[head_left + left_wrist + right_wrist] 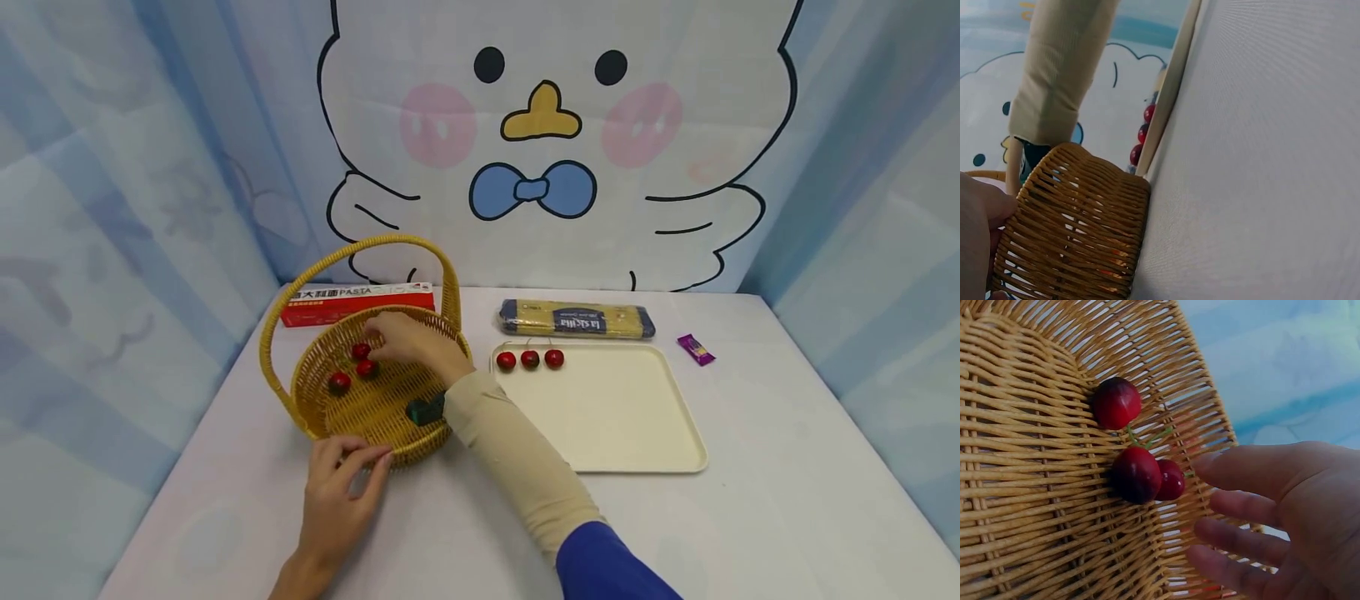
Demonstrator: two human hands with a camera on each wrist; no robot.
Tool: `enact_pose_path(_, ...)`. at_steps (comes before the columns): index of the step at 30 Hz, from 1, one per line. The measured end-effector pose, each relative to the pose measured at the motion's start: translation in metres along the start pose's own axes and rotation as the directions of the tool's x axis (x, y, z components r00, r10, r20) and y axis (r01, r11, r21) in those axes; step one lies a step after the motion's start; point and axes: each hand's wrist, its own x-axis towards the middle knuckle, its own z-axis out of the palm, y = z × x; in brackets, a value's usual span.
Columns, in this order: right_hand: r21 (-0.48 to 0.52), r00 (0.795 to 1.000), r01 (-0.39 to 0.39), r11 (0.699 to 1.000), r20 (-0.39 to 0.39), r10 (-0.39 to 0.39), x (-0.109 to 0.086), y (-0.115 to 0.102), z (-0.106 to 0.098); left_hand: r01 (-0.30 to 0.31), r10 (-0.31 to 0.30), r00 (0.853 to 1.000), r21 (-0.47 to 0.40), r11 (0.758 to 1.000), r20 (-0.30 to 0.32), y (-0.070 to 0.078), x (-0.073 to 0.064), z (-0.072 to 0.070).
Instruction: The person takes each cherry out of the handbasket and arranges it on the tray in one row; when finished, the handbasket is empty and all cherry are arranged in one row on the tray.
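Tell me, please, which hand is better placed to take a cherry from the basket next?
The right hand, I would judge: it is inside the basket, close beside the three cherries there. The left hand is at the basket's near side, farther from them.

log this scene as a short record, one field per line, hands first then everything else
right hand: inside the wicker basket, fingers by a cherry stem; whether they pinch it is unclear
left hand: grips the basket's near rim
wicker basket: holds three cherries
tray: right of the basket, three more cherries in a row at its far left corner
behind basket: red and white pasta box
behind tray: yellow pasta packet
right of tray: small purple packet
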Motion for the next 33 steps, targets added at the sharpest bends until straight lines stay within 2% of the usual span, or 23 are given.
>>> enact_pose_path(7, -0.105, 0.984, 0.047, 0.993, 0.176, -0.028, 0.001, -0.005, 0.007, 0.015, -0.015, 1.000, 0.000, 1.000, 0.008, 0.002, -0.003, 0.002)
enact_pose_path(10, -0.111, 0.977, 0.042, 0.993, 0.213, -0.017, -0.001, -0.004, 0.009, 0.009, -0.009, 1.000, 0.008, 1.000, 0.008, 0.003, -0.004, 0.003)
enact_pose_path(13, -0.103, 0.976, 0.028, 0.994, 0.220, -0.005, -0.002, -0.003, 0.011, -0.004, 0.004, 1.000, 0.003, 1.000, 0.002, 0.003, -0.003, 0.003)
enact_pose_path(18, -0.113, 0.967, -0.037, 0.993, 0.245, 0.064, -0.004, -0.002, 0.011, -0.008, 0.008, 1.000, -0.014, 1.000, -0.006, 0.003, -0.002, 0.004)
enact_pose_path(22, -0.120, 0.965, -0.068, 0.990, 0.245, 0.096, -0.005, -0.003, 0.010, 0.005, -0.005, 1.000, -0.010, 1.000, 0.002, 0.002, -0.002, 0.005)
enact_pose_path(27, -0.109, 0.972, -0.055, 0.993, 0.221, 0.078, -0.007, -0.007, 0.006, 0.010, -0.010, 1.000, -0.003, 1.000, 0.003, 0.001, -0.001, 0.004)
enact_pose_path(33, -0.147, 0.980, 0.003, 0.989, 0.195, 0.026, -0.012, -0.013, -0.001, 0.010, -0.010, 1.000, 0.007, 1.000, 0.004, 0.000, -0.001, 0.001)
